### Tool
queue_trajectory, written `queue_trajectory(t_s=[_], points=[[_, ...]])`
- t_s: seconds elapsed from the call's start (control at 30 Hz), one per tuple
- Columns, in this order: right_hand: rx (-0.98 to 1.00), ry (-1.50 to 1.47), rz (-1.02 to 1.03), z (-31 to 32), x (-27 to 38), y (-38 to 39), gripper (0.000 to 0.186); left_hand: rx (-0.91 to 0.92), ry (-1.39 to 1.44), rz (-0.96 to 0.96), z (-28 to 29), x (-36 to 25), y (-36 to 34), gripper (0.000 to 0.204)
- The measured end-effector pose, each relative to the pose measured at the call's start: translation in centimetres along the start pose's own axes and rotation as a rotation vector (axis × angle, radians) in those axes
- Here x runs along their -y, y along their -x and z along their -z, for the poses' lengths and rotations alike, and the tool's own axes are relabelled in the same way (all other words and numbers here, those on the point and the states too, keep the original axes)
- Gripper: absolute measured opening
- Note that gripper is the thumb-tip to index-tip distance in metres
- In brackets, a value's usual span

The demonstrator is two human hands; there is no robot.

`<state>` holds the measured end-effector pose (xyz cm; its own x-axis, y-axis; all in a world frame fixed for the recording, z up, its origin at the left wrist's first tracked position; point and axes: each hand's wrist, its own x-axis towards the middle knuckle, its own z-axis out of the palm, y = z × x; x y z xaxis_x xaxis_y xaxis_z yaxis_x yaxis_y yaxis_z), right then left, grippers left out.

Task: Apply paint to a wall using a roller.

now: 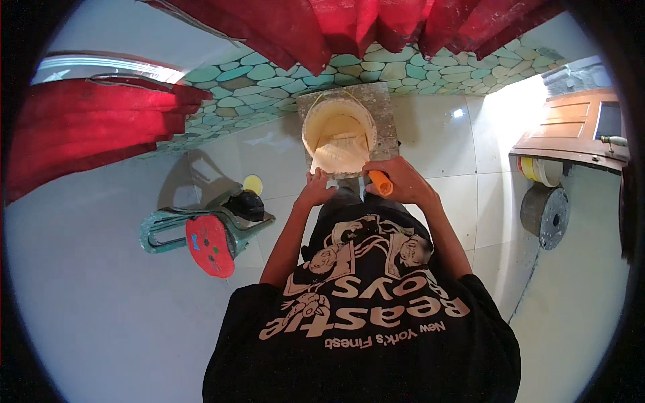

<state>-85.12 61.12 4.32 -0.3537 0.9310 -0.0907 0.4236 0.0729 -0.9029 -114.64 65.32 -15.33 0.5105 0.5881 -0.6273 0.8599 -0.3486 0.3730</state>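
- The right hand (401,180) is closed around an orange handle (380,183), whose rounded end sticks out below the fingers, toward the person's body.
- The handle lies inside that grip, just beside the near right side of a cream bucket (310,126).
- The left hand (318,189) is at the bucket's near left side, fingers bent toward a pale, flat-looking patch (340,153); whether they pinch its edge or only rest there, I cannot tell.
- That patch spreads between the two hands, across the near part of the bucket's mouth; it is too bright to tell whether it is a coated blade or the bucket's contents.
- The bucket stands ahead of both hands on a stained square board (383,111), which lies on the tiled floor (437,144).
- Off to the left, well apart from the hands, are a green plastic stool (158,232), a red round piece (210,247) against it and a black bag (246,205).
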Motion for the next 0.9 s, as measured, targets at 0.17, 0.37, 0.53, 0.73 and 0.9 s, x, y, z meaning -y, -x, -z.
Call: queue_trajectory(t_s=[0.17, 0.37, 0.53, 0.73, 0.9], points=[[0.043, -0.034, -0.120, 2.2, 4.4, 3.4, 0.038, -0.233, 0.032, -0.013, -1.2, 0.2, 0.6, 0.072], [0.304, -0.429, -0.233, 3.0, 3.6, 7.7, 0.047, -0.417, 0.163, 0.028, 1.0, -2.1, 1.5, 0.039], [0.225, -0.338, -0.540, 1.7, 4.6, 9.6, 0.036, -0.245, 0.343, -0.001, 1.2, -2.4, 1.5, 0.028], [0.190, -0.054, -0.622, -1.0, 6.0, 12.2, 0.045, 0.042, 0.202, -0.042, -2.3, 2.0, -2.6, 0.037], [-0.179, 0.327, -0.812, -7.5, 2.8, 14.6, 0.034, 0.424, 0.006, -0.256, -5.4, 9.4, -6.5, 0.039]])
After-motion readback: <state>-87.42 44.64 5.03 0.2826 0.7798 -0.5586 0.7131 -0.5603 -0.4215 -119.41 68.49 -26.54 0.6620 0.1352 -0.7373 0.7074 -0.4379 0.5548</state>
